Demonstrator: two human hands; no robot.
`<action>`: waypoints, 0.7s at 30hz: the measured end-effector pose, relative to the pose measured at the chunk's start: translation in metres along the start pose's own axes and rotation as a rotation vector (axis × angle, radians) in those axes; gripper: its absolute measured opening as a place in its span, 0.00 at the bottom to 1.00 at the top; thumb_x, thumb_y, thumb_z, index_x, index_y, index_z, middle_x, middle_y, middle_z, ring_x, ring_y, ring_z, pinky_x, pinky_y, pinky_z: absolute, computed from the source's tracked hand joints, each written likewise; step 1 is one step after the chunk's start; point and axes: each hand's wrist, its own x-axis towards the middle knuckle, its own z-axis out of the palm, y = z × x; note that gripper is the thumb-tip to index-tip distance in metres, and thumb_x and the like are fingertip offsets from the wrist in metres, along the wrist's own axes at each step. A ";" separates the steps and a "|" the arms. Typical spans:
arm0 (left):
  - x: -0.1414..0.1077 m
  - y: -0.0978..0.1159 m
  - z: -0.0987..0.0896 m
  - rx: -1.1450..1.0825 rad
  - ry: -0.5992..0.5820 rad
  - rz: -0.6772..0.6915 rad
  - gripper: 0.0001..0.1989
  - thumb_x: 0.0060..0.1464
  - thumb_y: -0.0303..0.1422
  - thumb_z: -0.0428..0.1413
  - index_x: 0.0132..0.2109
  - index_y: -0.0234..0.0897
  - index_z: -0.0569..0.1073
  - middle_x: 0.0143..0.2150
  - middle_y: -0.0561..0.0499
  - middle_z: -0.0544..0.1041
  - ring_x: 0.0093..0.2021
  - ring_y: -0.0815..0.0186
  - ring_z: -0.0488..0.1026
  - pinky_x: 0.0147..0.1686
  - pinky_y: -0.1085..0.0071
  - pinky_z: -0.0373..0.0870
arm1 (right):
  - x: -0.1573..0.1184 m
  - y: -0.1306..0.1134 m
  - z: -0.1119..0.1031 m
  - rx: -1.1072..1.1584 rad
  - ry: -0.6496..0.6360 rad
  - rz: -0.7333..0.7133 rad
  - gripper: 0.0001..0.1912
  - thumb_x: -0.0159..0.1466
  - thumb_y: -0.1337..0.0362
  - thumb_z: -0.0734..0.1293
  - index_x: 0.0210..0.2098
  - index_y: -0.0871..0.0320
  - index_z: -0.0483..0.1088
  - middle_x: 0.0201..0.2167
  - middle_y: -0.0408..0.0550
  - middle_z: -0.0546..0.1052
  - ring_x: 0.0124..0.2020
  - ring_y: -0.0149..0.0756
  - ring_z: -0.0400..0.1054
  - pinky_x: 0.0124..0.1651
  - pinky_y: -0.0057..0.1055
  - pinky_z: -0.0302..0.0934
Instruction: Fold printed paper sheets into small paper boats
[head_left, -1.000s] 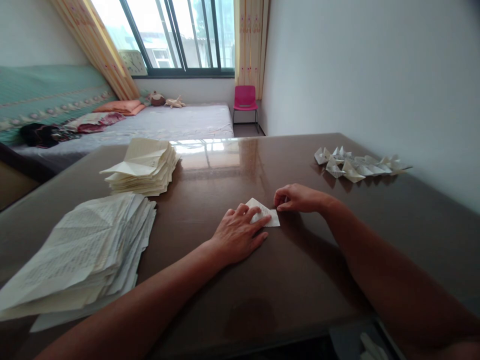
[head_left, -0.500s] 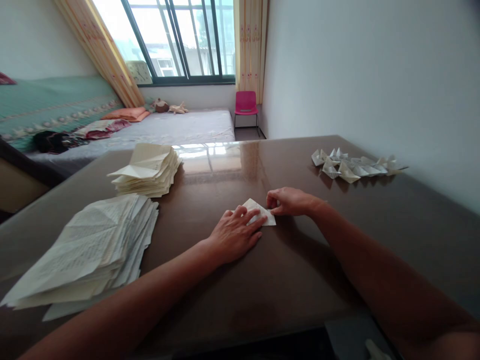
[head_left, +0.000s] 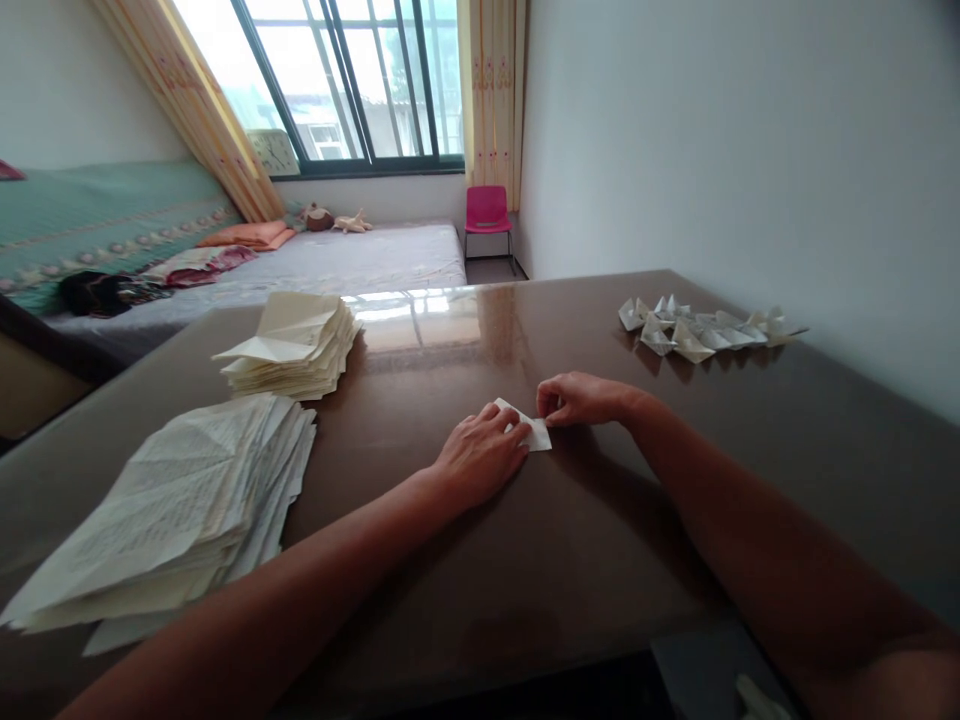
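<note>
A small piece of folded paper (head_left: 537,436), whitish and pointed at the top, lies on the brown table in front of me. My left hand (head_left: 487,452) rests over its left part, fingers bent and pressing it down, so much of the paper is hidden. At the paper's right corner, my right hand (head_left: 577,400) is closed with thumb and forefinger pinching the edge. Farther right on the table stand several folded paper boats (head_left: 694,335), grouped close together.
Left of my hands lie a large stack of creased printed sheets (head_left: 180,490) and, behind it, a stack of yellowish sheets (head_left: 292,345). The glossy table (head_left: 450,600) reaches toward a bed (head_left: 405,250) and a pink chair (head_left: 487,210). A white wall borders the right side.
My left hand's fingers have drawn together and shifted slightly up, covering more of the paper. The right hand stays at the right corner. The view has shifted slightly.
</note>
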 end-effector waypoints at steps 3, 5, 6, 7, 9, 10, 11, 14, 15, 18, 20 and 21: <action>0.008 -0.004 0.003 -0.009 0.014 -0.045 0.17 0.63 0.35 0.46 0.58 0.45 0.65 0.51 0.48 0.70 0.49 0.61 0.67 0.46 0.66 0.69 | 0.003 0.006 0.000 0.021 0.103 0.041 0.09 0.56 0.63 0.66 0.36 0.58 0.73 0.31 0.45 0.78 0.31 0.32 0.70 0.32 0.24 0.60; 0.013 -0.008 0.003 -0.022 -0.016 -0.037 0.18 0.62 0.34 0.47 0.58 0.47 0.65 0.55 0.50 0.69 0.49 0.61 0.67 0.45 0.67 0.69 | 0.004 0.009 0.000 0.045 0.110 0.063 0.09 0.58 0.62 0.65 0.36 0.59 0.72 0.29 0.45 0.77 0.29 0.32 0.69 0.32 0.24 0.60; 0.014 -0.010 0.003 -0.032 -0.038 -0.026 0.18 0.61 0.34 0.48 0.58 0.48 0.65 0.57 0.51 0.68 0.49 0.61 0.67 0.44 0.67 0.70 | 0.005 0.009 0.000 0.049 0.098 0.071 0.09 0.58 0.61 0.65 0.35 0.59 0.72 0.28 0.45 0.77 0.28 0.32 0.69 0.31 0.24 0.59; 0.015 -0.012 0.002 -0.047 -0.057 -0.018 0.18 0.61 0.34 0.48 0.57 0.50 0.66 0.57 0.52 0.68 0.49 0.60 0.68 0.42 0.67 0.71 | 0.005 0.009 0.000 0.050 0.084 0.074 0.09 0.58 0.61 0.65 0.35 0.59 0.72 0.27 0.45 0.77 0.28 0.32 0.69 0.30 0.24 0.59; 0.015 -0.015 0.002 -0.079 -0.069 -0.024 0.17 0.61 0.36 0.48 0.57 0.51 0.66 0.55 0.52 0.69 0.49 0.60 0.68 0.40 0.66 0.71 | 0.004 0.008 0.001 0.053 0.055 0.070 0.08 0.57 0.61 0.66 0.34 0.59 0.72 0.26 0.44 0.76 0.27 0.31 0.68 0.29 0.24 0.58; 0.015 -0.016 0.002 -0.092 -0.066 -0.034 0.17 0.61 0.37 0.47 0.57 0.51 0.66 0.54 0.51 0.69 0.48 0.59 0.68 0.40 0.66 0.71 | 0.003 0.007 0.001 0.060 0.045 0.065 0.09 0.57 0.60 0.65 0.34 0.59 0.72 0.26 0.44 0.76 0.27 0.31 0.68 0.28 0.24 0.57; 0.014 -0.016 0.003 -0.102 -0.062 -0.044 0.17 0.62 0.37 0.47 0.56 0.51 0.67 0.53 0.50 0.69 0.48 0.59 0.68 0.40 0.66 0.71 | 0.002 0.006 0.000 0.071 0.038 0.058 0.09 0.57 0.60 0.65 0.34 0.59 0.72 0.25 0.44 0.76 0.27 0.31 0.68 0.28 0.24 0.57; 0.014 -0.015 0.006 -0.113 -0.043 -0.081 0.18 0.62 0.36 0.46 0.58 0.52 0.65 0.56 0.50 0.67 0.48 0.61 0.69 0.41 0.66 0.71 | 0.001 0.004 0.000 0.090 0.031 0.047 0.11 0.58 0.58 0.64 0.35 0.59 0.72 0.25 0.44 0.75 0.26 0.32 0.68 0.28 0.25 0.57; 0.015 -0.015 0.007 -0.111 -0.036 -0.087 0.19 0.62 0.34 0.45 0.59 0.53 0.64 0.57 0.51 0.66 0.49 0.61 0.69 0.41 0.66 0.71 | 0.001 0.004 0.000 0.089 0.031 0.048 0.11 0.58 0.58 0.64 0.35 0.59 0.72 0.25 0.44 0.75 0.27 0.32 0.68 0.28 0.25 0.57; 0.017 -0.014 0.010 -0.087 -0.039 -0.074 0.20 0.62 0.31 0.45 0.59 0.54 0.63 0.58 0.51 0.66 0.48 0.61 0.69 0.40 0.66 0.71 | 0.001 0.004 0.000 0.077 0.016 0.051 0.11 0.58 0.58 0.65 0.35 0.59 0.72 0.25 0.44 0.76 0.26 0.32 0.68 0.28 0.24 0.57; 0.018 -0.015 0.010 -0.065 -0.056 -0.058 0.20 0.62 0.31 0.45 0.59 0.53 0.64 0.55 0.50 0.68 0.47 0.60 0.70 0.37 0.67 0.71 | 0.000 0.004 0.000 0.067 0.013 0.050 0.11 0.58 0.58 0.65 0.34 0.59 0.72 0.25 0.44 0.76 0.26 0.32 0.68 0.28 0.25 0.57; 0.019 -0.014 0.009 -0.056 -0.061 -0.059 0.19 0.62 0.31 0.45 0.58 0.52 0.64 0.53 0.49 0.69 0.46 0.60 0.70 0.36 0.67 0.71 | 0.000 0.003 0.000 0.063 0.012 0.052 0.10 0.58 0.58 0.65 0.34 0.59 0.72 0.25 0.44 0.76 0.26 0.32 0.68 0.28 0.25 0.57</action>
